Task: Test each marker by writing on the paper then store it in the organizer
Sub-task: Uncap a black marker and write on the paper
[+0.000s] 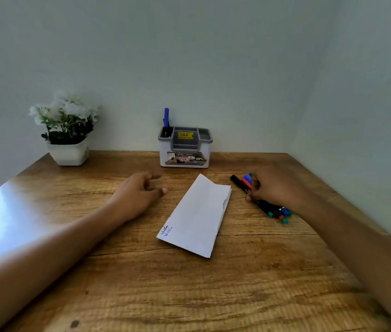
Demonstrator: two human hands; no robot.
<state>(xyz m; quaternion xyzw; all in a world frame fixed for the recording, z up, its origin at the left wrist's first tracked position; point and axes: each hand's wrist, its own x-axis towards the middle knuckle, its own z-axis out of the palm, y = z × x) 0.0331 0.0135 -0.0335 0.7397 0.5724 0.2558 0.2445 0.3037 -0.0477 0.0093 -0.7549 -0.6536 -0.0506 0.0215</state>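
A folded white paper (199, 215) lies in the middle of the wooden table (189, 283), with blue and black scribbles at its near left corner. To its right lies a bunch of several markers (273, 209) with black, blue, red and green caps. My right hand (276, 188) rests on that bunch, fingers curled onto the markers; whether it grips one is hidden. My left hand (139, 192) hovers left of the paper, fingers loosely apart, holding nothing. A grey and white organizer (184, 147) stands at the back, with a blue marker (166, 117) upright in its left compartment.
A white pot with white flowers (66, 130) stands at the back left of the table. Walls close the table off at the back and on the right. The table's left edge runs diagonally, with bright glare on it.
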